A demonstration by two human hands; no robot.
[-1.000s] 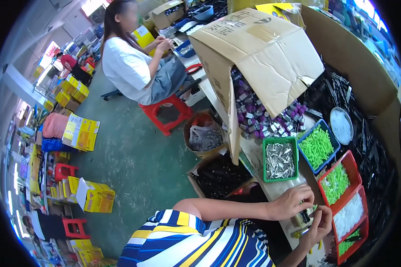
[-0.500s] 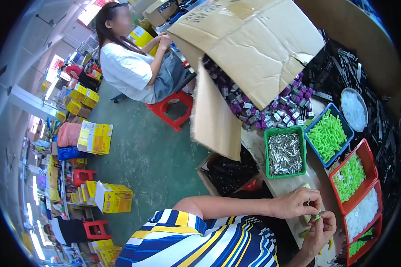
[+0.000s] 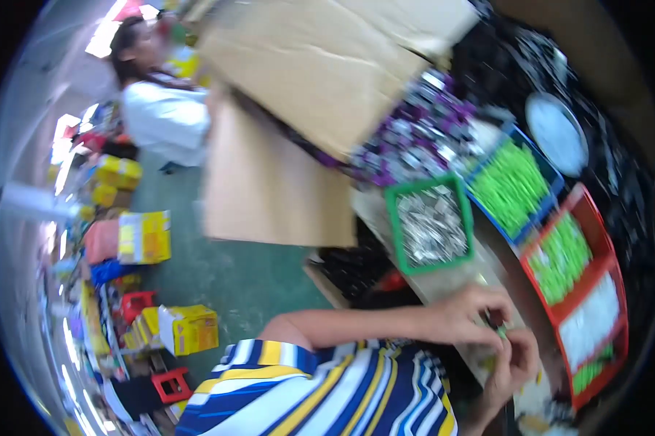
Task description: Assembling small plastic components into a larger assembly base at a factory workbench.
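My left hand [image 3: 467,314] and my right hand [image 3: 513,367] meet at the lower right, over the bench edge. Both pinch a small green part [image 3: 500,330] between their fingertips; blur hides its shape. Just beyond them stands a green tray [image 3: 394,225] of silvery metal pieces. To its right are a blue tray [image 3: 543,168] of bright green parts and a red tray [image 3: 586,207] with green and white parts.
A big open cardboard box [image 3: 320,80] full of purple and grey parts leans over the bench. A white round dish [image 3: 556,134] lies on black parts at the far right. Another person in white [image 3: 164,120] sits at the upper left. Yellow cartons [image 3: 189,328] stand on the green floor.
The view has swung and grown blurred, so the box and trays sit larger and closer. My hands stay together on the small green part.
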